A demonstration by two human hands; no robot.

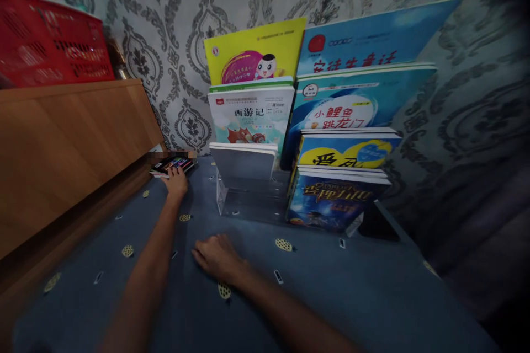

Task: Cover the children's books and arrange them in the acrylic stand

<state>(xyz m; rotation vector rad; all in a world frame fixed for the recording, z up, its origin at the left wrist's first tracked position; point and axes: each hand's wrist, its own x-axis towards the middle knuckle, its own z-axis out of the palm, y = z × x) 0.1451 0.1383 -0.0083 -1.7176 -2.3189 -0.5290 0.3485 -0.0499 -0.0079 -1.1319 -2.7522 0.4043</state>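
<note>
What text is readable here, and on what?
"西游记": white book in the clear acrylic rack.
"小鲤鱼跳龙门": blue-and-white picture book.
"安徒生童话", lower part hidden: tall blue book at back.
Blurred: yellow book, dark blue book's gold title, flat stack under the left hand.

The head camera looks forward and down, close, toward the book rack (pixel 248 202).

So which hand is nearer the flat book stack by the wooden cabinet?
Left. The left hand touches the flat book stack at its near edge; the right hand lies on the blue cloth, apart from it and closer to the camera.
</note>
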